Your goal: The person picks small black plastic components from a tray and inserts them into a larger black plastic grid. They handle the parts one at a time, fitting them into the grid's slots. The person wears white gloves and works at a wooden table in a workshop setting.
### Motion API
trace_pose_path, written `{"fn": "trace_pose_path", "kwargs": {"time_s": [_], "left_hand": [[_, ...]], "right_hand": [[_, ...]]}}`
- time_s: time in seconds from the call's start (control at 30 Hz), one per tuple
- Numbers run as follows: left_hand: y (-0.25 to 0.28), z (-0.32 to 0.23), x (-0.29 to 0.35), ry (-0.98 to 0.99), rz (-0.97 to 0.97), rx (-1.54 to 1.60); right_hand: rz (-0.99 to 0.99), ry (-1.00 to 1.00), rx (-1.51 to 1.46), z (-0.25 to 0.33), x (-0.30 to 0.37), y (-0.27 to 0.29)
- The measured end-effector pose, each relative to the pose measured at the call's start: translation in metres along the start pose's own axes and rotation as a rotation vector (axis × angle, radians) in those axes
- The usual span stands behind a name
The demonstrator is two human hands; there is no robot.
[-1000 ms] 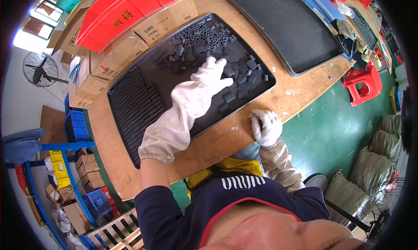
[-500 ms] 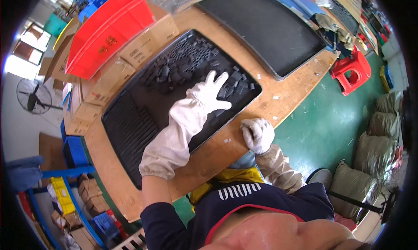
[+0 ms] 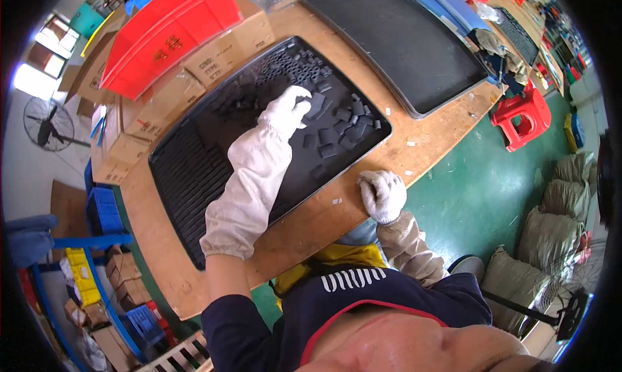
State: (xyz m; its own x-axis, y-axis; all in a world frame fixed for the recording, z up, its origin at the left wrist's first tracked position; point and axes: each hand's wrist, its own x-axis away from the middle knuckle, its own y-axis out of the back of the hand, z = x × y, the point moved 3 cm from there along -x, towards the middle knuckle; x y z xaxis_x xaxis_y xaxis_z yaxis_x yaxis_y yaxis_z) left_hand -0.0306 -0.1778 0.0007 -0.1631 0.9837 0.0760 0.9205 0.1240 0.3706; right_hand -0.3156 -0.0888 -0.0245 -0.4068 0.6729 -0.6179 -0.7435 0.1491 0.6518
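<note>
My left hand [image 3: 285, 110], in a white glove and a pale sleeve cover, reaches over a black tray [image 3: 298, 207]. Its fingers are closed in a pinch around a short black tube piece [image 3: 315, 104]. More black tube pieces [image 3: 327, 136] lie loose on their sides beside it. Farther back, many stand on end in a cluster [image 3: 291, 67]. Neat rows of black pieces [image 3: 191, 191] fill the tray's left part. My right hand [image 3: 383, 197], also in a white glove, rests curled at the table's near edge; the inside of its grip is hidden.
A second black tray [image 3: 408, 48] lies to the right on the wooden table [image 3: 311, 226]. Cardboard boxes [image 3: 159, 110] carrying a red bin [image 3: 170, 38] stand along the far left. A red stool [image 3: 522, 118] is on the green floor, with sacks [image 3: 551, 233] at the right.
My left hand has moved back and left over the tray, and its spread fingers have closed on a black tube piece. The right hand stays curled at the table edge.
</note>
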Motion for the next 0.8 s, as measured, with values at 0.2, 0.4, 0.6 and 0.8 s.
{"fn": "trace_pose_path", "kwargs": {"time_s": [0.2,0.4,0.6,0.8], "left_hand": [[0.012,0.026,0.004,0.142,-0.032,0.678],[0.011,0.034,-0.002,0.134,-0.091,0.928],[0.016,0.040,-0.009,-0.009,-0.117,0.813],[0.014,0.029,0.005,0.166,-0.135,1.307]], "right_hand": [[-0.023,-0.016,-0.003,0.001,0.002,-0.002],[-0.014,-0.023,0.007,0.002,0.000,-0.001],[-0.008,-0.025,0.008,0.001,0.002,-0.003],[0.008,-0.031,0.008,0.002,0.002,-0.002]]}}
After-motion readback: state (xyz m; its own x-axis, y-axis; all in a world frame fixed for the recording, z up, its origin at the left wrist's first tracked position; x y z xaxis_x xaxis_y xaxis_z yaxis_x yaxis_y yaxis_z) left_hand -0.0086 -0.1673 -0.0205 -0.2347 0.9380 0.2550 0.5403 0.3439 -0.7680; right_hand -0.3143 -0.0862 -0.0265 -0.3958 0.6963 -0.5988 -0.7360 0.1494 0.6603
